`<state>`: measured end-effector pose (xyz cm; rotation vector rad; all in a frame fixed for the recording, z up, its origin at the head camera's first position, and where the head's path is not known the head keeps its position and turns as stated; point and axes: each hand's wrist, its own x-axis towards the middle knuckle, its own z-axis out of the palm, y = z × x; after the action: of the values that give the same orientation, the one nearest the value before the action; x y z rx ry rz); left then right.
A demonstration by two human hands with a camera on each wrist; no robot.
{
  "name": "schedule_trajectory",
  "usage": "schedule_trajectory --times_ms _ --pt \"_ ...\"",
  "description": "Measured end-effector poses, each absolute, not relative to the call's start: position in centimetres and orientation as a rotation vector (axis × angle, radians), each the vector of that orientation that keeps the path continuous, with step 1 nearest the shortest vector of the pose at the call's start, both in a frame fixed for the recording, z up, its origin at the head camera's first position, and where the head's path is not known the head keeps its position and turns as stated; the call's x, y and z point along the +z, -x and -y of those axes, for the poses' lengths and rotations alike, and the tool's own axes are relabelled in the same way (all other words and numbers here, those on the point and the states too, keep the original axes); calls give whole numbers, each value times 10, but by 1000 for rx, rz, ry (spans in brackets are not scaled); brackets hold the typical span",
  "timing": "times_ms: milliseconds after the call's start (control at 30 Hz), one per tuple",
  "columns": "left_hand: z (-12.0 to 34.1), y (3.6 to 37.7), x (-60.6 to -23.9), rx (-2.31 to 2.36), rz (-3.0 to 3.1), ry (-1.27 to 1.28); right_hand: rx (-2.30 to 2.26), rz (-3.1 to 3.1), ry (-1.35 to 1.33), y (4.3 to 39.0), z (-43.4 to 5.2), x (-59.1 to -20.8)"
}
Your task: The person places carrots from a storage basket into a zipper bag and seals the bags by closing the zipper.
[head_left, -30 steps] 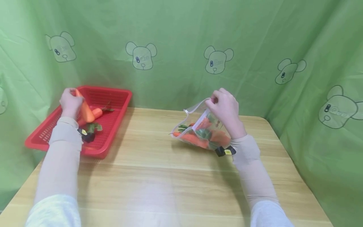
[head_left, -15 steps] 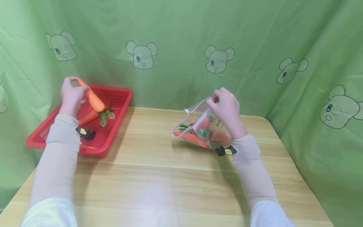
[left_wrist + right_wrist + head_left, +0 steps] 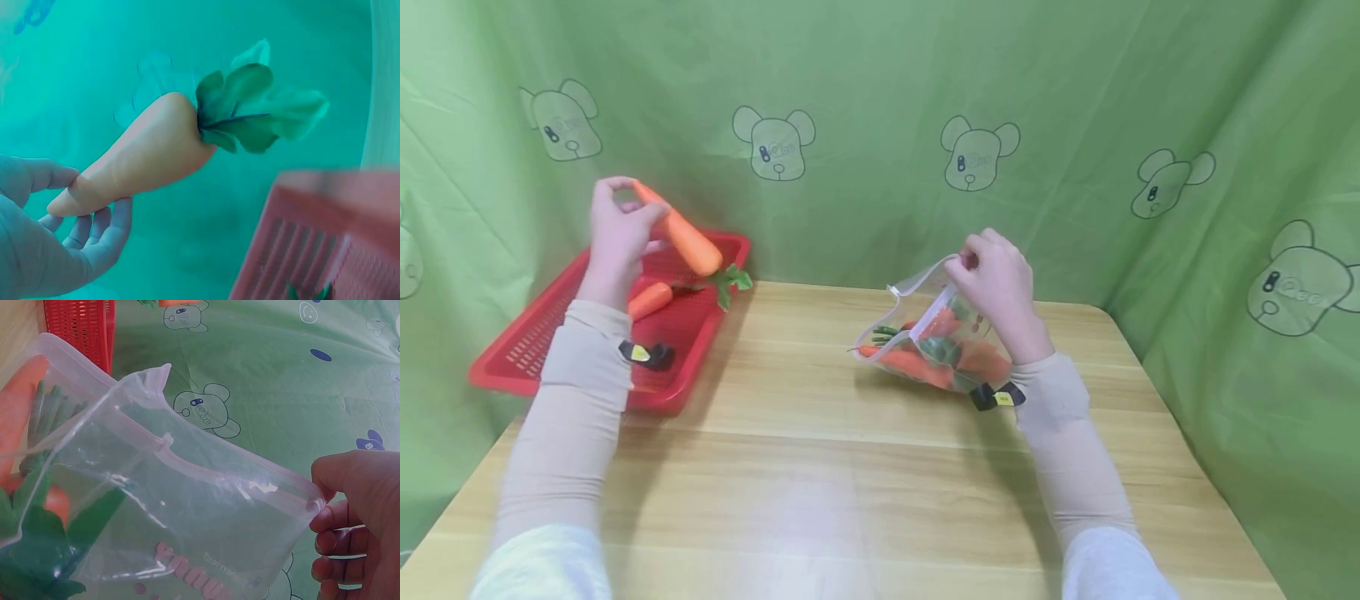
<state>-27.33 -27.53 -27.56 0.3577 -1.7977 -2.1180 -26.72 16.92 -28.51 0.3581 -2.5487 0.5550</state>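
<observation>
My left hand (image 3: 617, 237) pinches a carrot (image 3: 681, 233) by its thin tip, holding it above the red basket (image 3: 703, 371). The thick end, with green leaves (image 3: 240, 109), points away from the hand in the left wrist view. Another carrot (image 3: 651, 300) lies inside the basket, partly hidden by my left arm. On the right, my right hand (image 3: 996, 283) pinches the top corner of a clear zip bag (image 3: 206, 506). The bag's mouth gapes toward the left. Several carrots with green tops, one of them an orange carrot (image 3: 22, 403), lie in the bag.
A wooden table (image 3: 820, 467) carries the basket at the left and the bag at the right. Green curtain cloth (image 3: 865, 108) with bear-head prints hangs behind and along both sides.
My left hand has lifted the carrot up out of the basket and shifted right, so its leaves now hang by the basket's right rim. My right hand and the bag have stayed put.
</observation>
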Motion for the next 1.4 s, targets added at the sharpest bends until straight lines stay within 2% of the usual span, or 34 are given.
schedule_trajectory --times_ms 733,1400 --pt "158 254 -277 -2373 1511 142 551 2559 -340 267 -168 -285" --pt "83 253 -306 -2174 1945 357 553 2559 -352 267 -168 -286"
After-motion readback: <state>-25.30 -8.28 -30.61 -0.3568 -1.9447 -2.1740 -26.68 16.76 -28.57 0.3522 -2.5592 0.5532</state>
